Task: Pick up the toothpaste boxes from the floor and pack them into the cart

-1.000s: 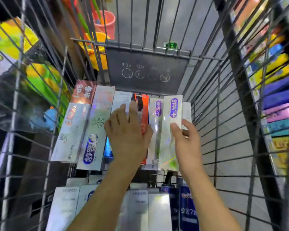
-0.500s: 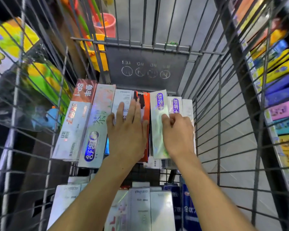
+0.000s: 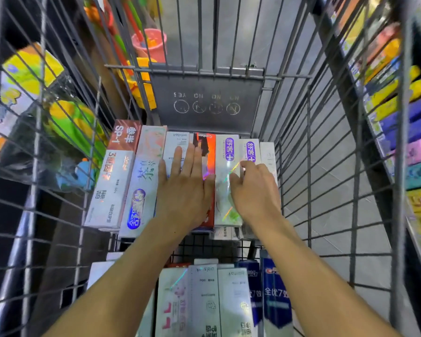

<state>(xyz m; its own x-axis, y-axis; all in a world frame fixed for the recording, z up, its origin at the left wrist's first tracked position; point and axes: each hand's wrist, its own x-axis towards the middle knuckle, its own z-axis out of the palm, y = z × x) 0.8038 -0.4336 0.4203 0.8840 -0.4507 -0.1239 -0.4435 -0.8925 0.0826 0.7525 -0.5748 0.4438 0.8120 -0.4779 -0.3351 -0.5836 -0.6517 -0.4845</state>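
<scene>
Wire cart (image 3: pixel 58 147): grey mesh walls fill the frame, we're looking down into it w/ both arms reaching in.
Far row (image 3: pixel 122 181): toothpaste boxes lying flat side by side across the middle of the frame, from the red-topped box at left to a pale box (image 3: pixel 267 154) hard against the right wall. Row looks full wall to wall.
Near row (image 3: pixel 204 300): more boxes along the bottom centre, white ones then blue at right. A strip of bare cart mesh shows between the two rows.
Progress: well along, I'd say — two rows in the cart. Floor boxes not in view, so can't tell how many are left.
Left hand (image 3: pixel 185 190): centre of frame, palm down, fingers straight and close together, pressing flat on the white and orange-red boxes (image 3: pixel 209 147). Holding nothing, just steadying.
Right hand (image 3: pixel 255 190): just right of centre, fingers bent and slightly spread, tips touching the purple-logo boxes (image 3: pixel 229 152). Looks like nudging the last one into its slot, not gripping it.
Step in hand: prob. squaring up the far row.
Outside cart: coloured packs on shelves at right edge, toys at upper left.
</scene>
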